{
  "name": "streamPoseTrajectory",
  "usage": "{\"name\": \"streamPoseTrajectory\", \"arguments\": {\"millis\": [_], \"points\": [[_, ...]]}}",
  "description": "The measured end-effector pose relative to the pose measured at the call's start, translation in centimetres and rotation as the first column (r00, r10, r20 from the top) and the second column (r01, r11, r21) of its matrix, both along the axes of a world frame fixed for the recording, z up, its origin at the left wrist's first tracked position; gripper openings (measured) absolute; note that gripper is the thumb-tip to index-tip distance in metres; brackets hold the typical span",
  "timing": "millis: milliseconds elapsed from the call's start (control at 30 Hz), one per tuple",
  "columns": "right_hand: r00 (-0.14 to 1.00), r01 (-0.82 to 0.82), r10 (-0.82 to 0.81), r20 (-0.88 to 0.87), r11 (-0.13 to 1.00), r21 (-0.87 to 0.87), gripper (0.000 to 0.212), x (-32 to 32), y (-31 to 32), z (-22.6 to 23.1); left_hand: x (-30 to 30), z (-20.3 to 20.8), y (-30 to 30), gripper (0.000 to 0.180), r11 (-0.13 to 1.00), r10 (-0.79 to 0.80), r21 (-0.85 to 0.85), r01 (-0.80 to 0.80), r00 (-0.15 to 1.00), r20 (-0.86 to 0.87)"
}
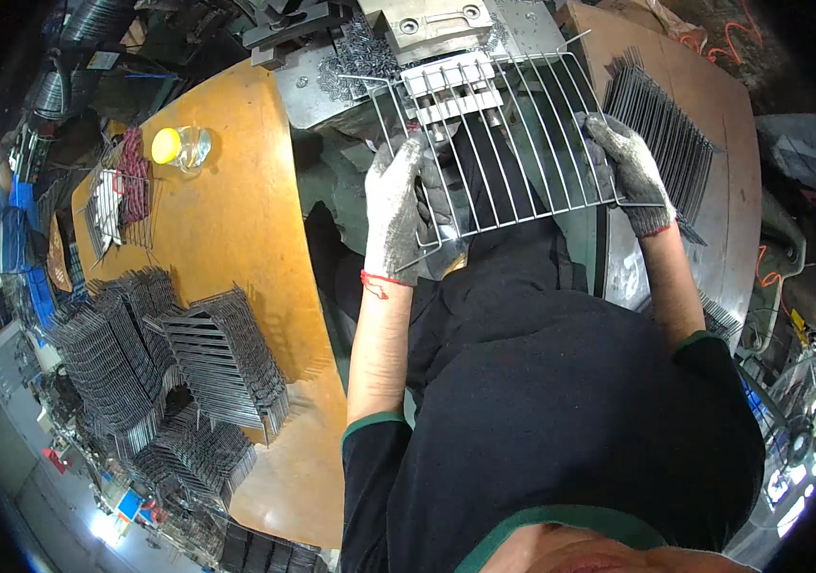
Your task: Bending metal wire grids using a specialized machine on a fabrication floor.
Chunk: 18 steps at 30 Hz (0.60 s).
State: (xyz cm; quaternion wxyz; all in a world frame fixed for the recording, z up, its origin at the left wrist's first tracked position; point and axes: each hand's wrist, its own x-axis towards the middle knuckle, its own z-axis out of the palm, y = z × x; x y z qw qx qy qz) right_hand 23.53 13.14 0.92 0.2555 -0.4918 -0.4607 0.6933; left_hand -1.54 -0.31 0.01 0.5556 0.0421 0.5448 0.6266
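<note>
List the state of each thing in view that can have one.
Left hand: gloved, gripping the wire rack's left side
Right hand: gloved, gripping its right side
Wire rack: held up in both hands
Clear jar: closed, yellow lid on
Racks at left: stacked in several piles
Racks at right: gathered in a row

Bright, even light fills the middle, leaving a pale sheen on the yellowish desk and glints along the wire rack. White lights flare near the left rim; the black shirt shows little detail. Outer edges bend, and corners fall black.
</note>
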Motion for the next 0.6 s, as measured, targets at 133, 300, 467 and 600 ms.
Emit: {"name": "streamPoseTrajectory", "arguments": {"millis": [133, 300, 467, 600], "points": [[0.995, -0.046, 0.032, -0.096, 0.988, -0.148, 0.023, 0.4, 1.3, 0.3, -0.1, -0.8, 0.6, 0.018, 0.998, -0.015, 0.056, 0.015, 1.0, 0.008], [0.998, -0.065, 0.064, -0.022, 0.995, -0.076, 0.022, 0.3, 3.1, 0.2, 0.4, -0.1, 1.6, 0.019, 0.998, 0.038, 0.042, -0.042, 0.996, 0.085], [0.996, -0.079, 0.081, 0.024, 0.995, -0.068, 0.025, 0.5, 2.9, 0.0, 0.6, 0.1, 1.0, 0.016, 0.998, 0.043, 0.05, -0.046, 0.998, 0.054], [0.992, -0.103, 0.108, 0.07, 0.992, -0.066, 0.026, 0.8, 3.1, -0.2, 1.2, 0.7, 1.4, 0.013, 0.994, 0.109, 0.019, -0.111, 0.99, 0.088]]}}
